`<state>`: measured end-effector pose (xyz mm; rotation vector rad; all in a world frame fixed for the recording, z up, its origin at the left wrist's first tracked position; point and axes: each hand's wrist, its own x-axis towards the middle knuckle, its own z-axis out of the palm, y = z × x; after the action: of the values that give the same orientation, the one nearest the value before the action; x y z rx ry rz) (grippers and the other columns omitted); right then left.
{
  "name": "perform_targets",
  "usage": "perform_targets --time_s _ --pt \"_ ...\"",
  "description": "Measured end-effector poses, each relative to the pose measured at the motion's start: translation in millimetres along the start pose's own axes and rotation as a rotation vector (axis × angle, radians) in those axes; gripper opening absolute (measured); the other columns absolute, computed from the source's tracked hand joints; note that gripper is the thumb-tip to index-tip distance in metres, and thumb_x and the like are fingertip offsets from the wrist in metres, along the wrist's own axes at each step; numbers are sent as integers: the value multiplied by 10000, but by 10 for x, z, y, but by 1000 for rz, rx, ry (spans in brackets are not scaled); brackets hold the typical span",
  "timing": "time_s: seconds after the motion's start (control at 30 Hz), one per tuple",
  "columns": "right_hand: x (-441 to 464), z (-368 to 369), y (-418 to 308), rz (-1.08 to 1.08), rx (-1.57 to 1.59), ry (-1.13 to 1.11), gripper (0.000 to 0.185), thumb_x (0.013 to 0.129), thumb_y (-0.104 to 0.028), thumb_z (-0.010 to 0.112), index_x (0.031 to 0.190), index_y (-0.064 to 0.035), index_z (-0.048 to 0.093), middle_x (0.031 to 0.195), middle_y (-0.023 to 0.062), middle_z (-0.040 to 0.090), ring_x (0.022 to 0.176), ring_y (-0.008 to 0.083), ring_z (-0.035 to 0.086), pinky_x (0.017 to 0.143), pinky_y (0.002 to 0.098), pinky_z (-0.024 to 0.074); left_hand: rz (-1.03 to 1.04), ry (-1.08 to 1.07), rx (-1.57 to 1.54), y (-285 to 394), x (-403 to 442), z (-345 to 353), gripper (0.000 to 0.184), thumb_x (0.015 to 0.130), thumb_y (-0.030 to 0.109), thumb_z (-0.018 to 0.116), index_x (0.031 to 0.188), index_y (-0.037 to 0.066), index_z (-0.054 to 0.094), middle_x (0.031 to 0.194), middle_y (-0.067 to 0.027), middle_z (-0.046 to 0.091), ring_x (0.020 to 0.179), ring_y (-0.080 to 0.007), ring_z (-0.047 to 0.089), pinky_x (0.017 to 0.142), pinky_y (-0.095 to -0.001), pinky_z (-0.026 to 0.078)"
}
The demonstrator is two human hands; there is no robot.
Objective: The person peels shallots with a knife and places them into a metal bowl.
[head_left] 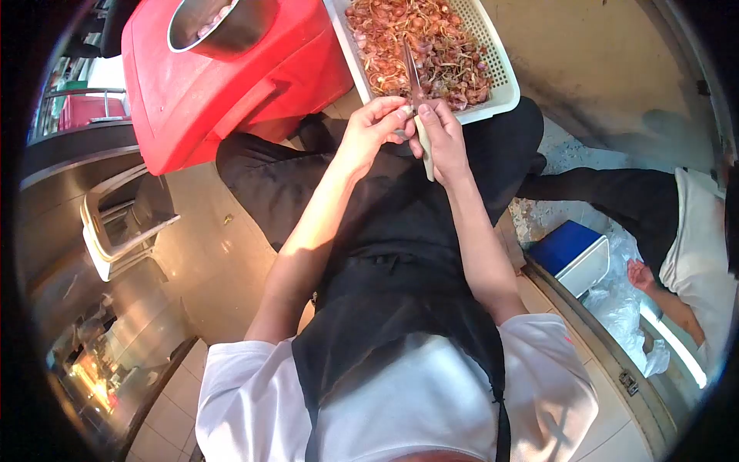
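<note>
My right hand (443, 138) is closed around the pale handle of a knife (426, 150), whose blade points away from me over the basket. Close beside it, the fingers of my left hand (377, 127) are pinched together near the base of the blade. Whatever they hold is small and mostly hidden by the fingertips. Just beyond both hands, a white perforated basket (504, 96) holds many small reddish shallots (431, 31) with stringy roots and loose dry skins. It stands tilted against my knee.
A metal pot (258, 23) with pale pinkish pieces inside stands on a red plastic container (185, 108) at upper left. A white stool (96, 231) is on the left. At right, another person's hand (640, 275) is near a blue-lidded box (568, 248) and clear plastic bags (623, 331).
</note>
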<state>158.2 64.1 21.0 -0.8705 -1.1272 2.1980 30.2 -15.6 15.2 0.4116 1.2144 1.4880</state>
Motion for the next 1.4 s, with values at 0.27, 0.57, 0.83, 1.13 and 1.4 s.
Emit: perform_targets --time_s 0.27,0.57,0.83,1.13,1.4 --pt "6 -5 29 83 263 -57 192 1012 -257 482 987 -68 508 730 67 594 483 117 508 427 235 407 16 -169 -348 -70 30 -55 217 956 79 517 1159 3 539 948 -96 623 825 -176 620 730 -296 517" --pt "94 -130 -45 81 52 150 257 1003 -280 486 1111 -47 474 746 86 610 456 110 494 407 243 388 46 -102 -436 -49 21 -118 260 938 41 542 1194 8 566 1130 -136 636 957 -210 641 791 -322 537" --pt "25 50 -105 5 -405 178 382 976 -216 534 1277 12 478 706 60 634 479 58 493 432 213 382 77 57 -251 -16 6 -85 306 911 -4 588 1216 -8 563 1102 -98 637 1000 -201 636 810 -319 529" --pt "-91 234 -154 -139 -723 37 348 920 -188 604 1211 -3 557 950 173 700 862 230 703 719 334 533 233 137 -161 -102 29 -107 306 886 6 635 1187 -25 588 1048 -71 657 937 -133 627 834 -270 506" --pt "-104 275 -137 -251 -840 32 321 911 -187 605 1194 -43 554 875 191 687 812 331 697 683 368 529 223 149 -167 -85 1 -117 299 873 -2 644 1167 -35 599 1030 -69 666 929 -125 621 869 -266 486"
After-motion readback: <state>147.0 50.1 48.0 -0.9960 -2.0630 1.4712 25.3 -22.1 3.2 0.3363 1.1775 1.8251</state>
